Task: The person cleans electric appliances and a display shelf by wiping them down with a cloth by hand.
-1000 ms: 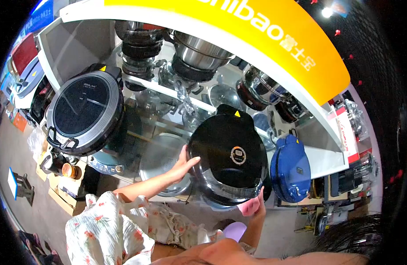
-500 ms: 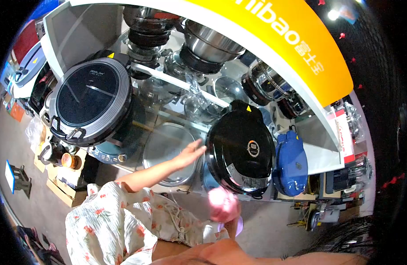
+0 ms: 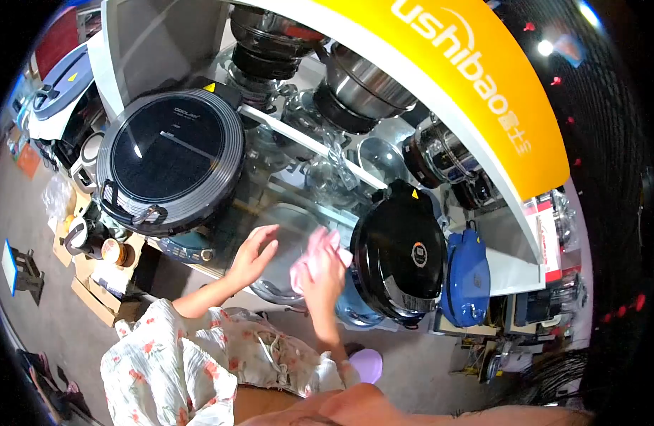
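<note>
My right hand [image 3: 325,282] is closed around a crumpled pink cloth [image 3: 318,250]. Both are over the near part of a rounded, see-through grey lid or pan [image 3: 284,214] on the display counter. Left of the cloth, my left hand [image 3: 251,257] holds nothing; its fingers are spread near the left edge of the same item. To the right of the cloth stands a black round appliance with its cover down [image 3: 398,248]. A larger round appliance with a ridged grey rim and dark top [image 3: 172,153] stands on the left.
Glass lids and stacked steel pots [image 3: 369,78] fill the shelf behind, under a curved yellow sign [image 3: 476,64]. A blue appliance [image 3: 466,280] stands upright at the right. Opened cardboard [image 3: 96,302] lies at the lower left, and a lilac round object [image 3: 367,364] is below.
My right hand has come up and forward with the pink cloth, from below the black appliance to over the grey item. My left hand has drawn back leftward. The view has shifted slightly.
</note>
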{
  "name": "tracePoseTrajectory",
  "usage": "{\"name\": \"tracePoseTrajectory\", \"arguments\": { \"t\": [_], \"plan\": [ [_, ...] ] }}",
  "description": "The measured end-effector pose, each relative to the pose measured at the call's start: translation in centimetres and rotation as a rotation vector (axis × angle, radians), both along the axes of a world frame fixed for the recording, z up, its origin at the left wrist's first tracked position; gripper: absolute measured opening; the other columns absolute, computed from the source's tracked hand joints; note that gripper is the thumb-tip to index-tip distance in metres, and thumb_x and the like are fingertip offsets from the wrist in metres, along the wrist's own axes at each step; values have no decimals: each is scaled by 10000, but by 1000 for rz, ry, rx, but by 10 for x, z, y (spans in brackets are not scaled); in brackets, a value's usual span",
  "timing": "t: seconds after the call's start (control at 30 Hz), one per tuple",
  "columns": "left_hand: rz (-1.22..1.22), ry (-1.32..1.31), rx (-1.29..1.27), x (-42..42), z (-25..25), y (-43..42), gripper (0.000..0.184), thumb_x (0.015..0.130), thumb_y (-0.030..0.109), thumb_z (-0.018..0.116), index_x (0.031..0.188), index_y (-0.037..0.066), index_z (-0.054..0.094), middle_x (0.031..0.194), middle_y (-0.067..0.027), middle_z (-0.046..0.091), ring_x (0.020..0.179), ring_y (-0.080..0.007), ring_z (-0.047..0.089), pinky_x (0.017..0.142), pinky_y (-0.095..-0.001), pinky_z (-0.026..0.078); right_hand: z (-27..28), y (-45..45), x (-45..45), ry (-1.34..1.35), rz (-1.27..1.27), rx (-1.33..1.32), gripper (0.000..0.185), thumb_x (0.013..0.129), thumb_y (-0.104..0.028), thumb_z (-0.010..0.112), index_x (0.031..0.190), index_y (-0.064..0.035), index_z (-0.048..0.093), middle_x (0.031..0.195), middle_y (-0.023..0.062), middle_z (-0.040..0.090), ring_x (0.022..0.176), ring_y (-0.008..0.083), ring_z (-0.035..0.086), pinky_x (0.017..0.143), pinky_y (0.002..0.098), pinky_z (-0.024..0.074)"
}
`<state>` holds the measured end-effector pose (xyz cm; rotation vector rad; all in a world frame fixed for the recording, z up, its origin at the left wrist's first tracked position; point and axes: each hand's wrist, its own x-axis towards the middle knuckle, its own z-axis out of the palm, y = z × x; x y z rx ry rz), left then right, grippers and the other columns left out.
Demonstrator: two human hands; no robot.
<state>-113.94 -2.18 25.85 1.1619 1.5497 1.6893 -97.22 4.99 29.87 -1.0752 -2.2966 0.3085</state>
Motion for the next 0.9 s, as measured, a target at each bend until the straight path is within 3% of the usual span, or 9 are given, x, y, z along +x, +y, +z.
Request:
{"name": "tracePoseTrajectory", "arguments": {
  "t": [0.1,0.27,0.33,0.4,0.47,0.6,0.73,0.8,0.9],
  "plan": [
    [55,158,18,-10,-3,-13,348,893,135,569,1211,0,522,1178,-165,543,1037,-281,567,908,-336,443,-48,22,-37,-404,-13,141,441,833,-355,593,1238,-179,577,1312,73,526,1273,353,381,1006,508,297],
    [47,321,-32,-28,-9,-31,334,871,140,593,1174,5,552,1175,-186,567,1095,-341,547,931,-384,437,-78,140,-98,-334,83,207,473,856,-334,548,1284,-133,541,1339,87,505,1269,356,399,1019,499,299],
    [34,316,-64,-29,-17,-34,334,864,146,603,1169,17,558,1163,-182,579,1094,-352,544,934,-405,436,-90,191,-117,-291,-51,206,517,854,-331,546,1318,-108,499,1333,107,509,1262,345,420,1025,493,311],
    [3,322,-69,-32,-20,-39,339,855,160,617,1160,22,563,1166,-174,582,1093,-349,545,934,-404,438,-67,227,-129,-263,-176,-60,537,851,-329,544,1335,-109,472,1305,144,529,1240,343,450,1024,478,328],
    [-77,301,-49,-39,-28,-38,334,839,165,635,1138,25,579,1145,-163,594,1067,-339,562,909,-394,452,-78,264,-136,-119,-340,67,432,832,-273,543,1240,-132,532,1208,140,588,1105,331,547,944,448,401],
    [-174,127,-30,-52,-27,-41,278,826,111,645,1086,17,620,1095,-145,624,1007,-299,604,870,-366,471,-87,283,-165,-193,-667,188,324,829,-261,533,1051,-31,583,1074,147,617,1072,325,540,886,480,416],
    [-255,-20,8,-56,-27,-41,249,826,52,623,1070,4,636,1068,-148,641,990,-268,616,851,-349,473,-76,245,-218,-201,-313,28,317,798,-287,556,984,-41,628,1052,154,639,1014,362,582,916,446,437],
    [-272,-7,17,-55,-30,-41,246,828,60,626,1067,5,638,1057,-152,642,976,-274,620,841,-348,477,-106,217,-242,-186,-107,212,469,818,-282,572,1223,-44,563,1283,163,543,1228,347,465,1050,430,337],
    [-296,-14,49,-56,-34,-41,218,842,70,618,1047,-1,634,1034,-154,638,952,-286,625,828,-342,485,-93,224,-228,-130,263,105,443,801,-278,628,1215,-124,591,1310,87,537,1235,319,461,1042,431,343]
  ]
}}
